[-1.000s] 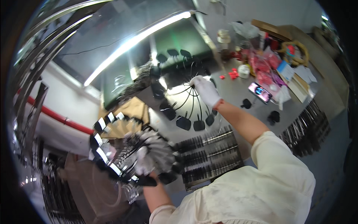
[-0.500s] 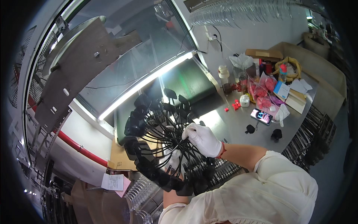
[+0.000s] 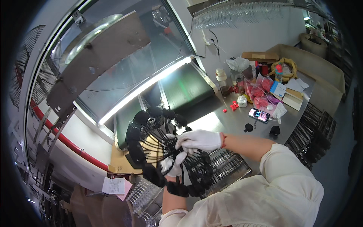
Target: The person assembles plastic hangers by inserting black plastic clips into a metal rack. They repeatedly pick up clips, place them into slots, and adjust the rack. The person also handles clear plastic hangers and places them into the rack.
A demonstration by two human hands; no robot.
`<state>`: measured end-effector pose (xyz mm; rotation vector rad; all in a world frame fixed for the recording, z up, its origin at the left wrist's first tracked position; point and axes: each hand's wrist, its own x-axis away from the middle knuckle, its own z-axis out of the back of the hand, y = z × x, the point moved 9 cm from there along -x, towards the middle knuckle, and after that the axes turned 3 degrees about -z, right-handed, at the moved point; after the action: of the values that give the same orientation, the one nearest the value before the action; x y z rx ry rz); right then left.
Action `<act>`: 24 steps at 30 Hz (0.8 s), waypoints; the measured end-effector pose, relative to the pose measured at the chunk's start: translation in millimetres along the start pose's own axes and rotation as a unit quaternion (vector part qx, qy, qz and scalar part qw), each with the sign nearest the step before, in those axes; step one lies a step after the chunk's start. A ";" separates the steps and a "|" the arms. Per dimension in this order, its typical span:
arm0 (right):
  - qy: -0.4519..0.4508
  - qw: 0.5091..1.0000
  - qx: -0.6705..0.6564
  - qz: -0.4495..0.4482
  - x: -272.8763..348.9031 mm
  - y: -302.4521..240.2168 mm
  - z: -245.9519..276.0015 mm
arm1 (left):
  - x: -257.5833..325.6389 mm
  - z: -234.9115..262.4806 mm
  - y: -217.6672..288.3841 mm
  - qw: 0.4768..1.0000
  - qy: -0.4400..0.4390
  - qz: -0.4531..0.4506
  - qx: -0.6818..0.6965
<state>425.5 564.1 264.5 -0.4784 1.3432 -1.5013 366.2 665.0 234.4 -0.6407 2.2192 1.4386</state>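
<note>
A ring-shaped bunch of black stemmed pieces (image 3: 136,132) spreads out in front of me. Their thin curved stems run together at the middle, and their broad dark ends form the outer rim. My left hand (image 3: 172,166), in a white glove, is closed around the gathered stems from below, partly hidden by them. From the right my right hand (image 3: 199,140), also white-gloved, reaches in with its fingers closed on the stems at the centre. Stems and shadow hide the fingertips there.
On the metal table (image 3: 227,130) lie a phone (image 3: 259,115), two small black parts, red pieces (image 3: 233,106) and bags of pink-red items (image 3: 261,90). Behind the bunch is a conveyor belt (image 3: 189,90) under a lit tube (image 3: 147,89). Racks of hanger-like pieces (image 3: 230,166) stand close by.
The bunch has turned and shows its ring of ends more evenly. My right hand has moved slightly left and lies flatter across the centre; my left hand shows more. The whole view has shifted slightly.
</note>
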 end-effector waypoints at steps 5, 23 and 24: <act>0.204 0.902 0.325 0.196 14.5 -37.9 57.5 | 10.8 -9.7 37.2 0.985 -0.133 0.045 0.104; 0.208 0.839 0.429 0.263 56.8 -101.2 55.3 | 36.6 -27.8 67.1 0.950 -0.217 0.188 0.122; 0.125 0.899 0.362 0.210 45.5 -111.5 44.1 | 41.1 -35.5 66.8 0.938 -0.260 0.188 0.130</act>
<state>397.1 487.4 363.2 0.4685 0.8875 -1.5838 290.8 650.1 273.0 0.2487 2.0985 1.2544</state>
